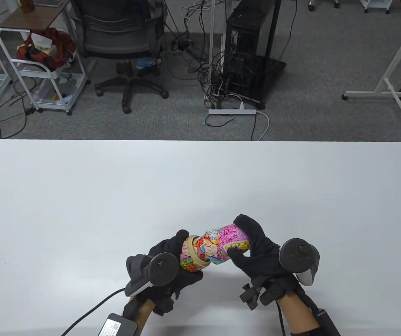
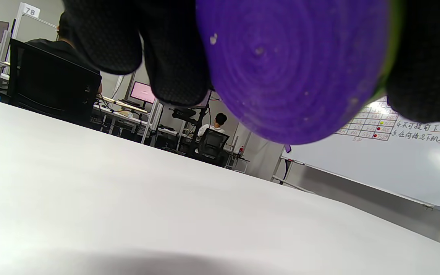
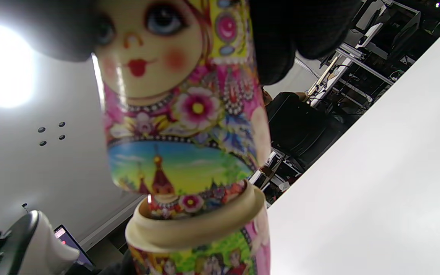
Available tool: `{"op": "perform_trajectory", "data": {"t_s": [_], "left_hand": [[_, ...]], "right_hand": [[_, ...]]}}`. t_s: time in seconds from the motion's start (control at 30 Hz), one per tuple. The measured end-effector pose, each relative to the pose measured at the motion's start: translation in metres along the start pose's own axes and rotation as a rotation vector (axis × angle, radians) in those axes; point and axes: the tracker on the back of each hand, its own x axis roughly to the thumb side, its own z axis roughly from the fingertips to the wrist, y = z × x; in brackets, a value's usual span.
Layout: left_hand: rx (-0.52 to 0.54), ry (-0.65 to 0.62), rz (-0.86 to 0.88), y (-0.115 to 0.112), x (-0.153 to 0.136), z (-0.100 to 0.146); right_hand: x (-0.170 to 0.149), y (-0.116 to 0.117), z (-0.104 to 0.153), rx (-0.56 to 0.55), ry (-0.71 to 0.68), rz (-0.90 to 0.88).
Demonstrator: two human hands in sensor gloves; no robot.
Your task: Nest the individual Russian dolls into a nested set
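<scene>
The left hand (image 1: 172, 260) hides most of the bottom half (image 1: 192, 257); its inside perhaps holds another doll.

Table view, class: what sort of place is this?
Probably an office or lab workspace: an office chair, a computer tower trailing cables, and a whiteboard stand beyond the white table.

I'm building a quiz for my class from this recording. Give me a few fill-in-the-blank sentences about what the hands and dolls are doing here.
1. The right hand grips the ____ half of the doll, the part with the painted face.
2. The left hand holds the doll's bottom half, whose flat underside is coloured ____.
3. Both halves are held above the ____ table.

Missing words: upper; purple; white
</scene>
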Motion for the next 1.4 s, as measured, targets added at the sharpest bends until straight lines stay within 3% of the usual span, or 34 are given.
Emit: {"op": "perform_trajectory", "data": {"t_s": [0.37, 0.87, 1.4], "left_hand": [[-0.022, -0.046, -0.027, 0.000, 0.007, 0.000], [-0.019, -0.076, -0.065, -0.001, 0.010, 0.001], [-0.039, -0.033, -0.095, 0.000, 0.016, 0.000]], "right_hand": [[0.008, 0.016, 0.001, 0.036, 0.005, 0.072], [0.010, 0.018, 0.001, 0.051, 0.027, 0.080], [0.008, 0.026, 0.000, 0.014, 0.137, 0.058]]}}
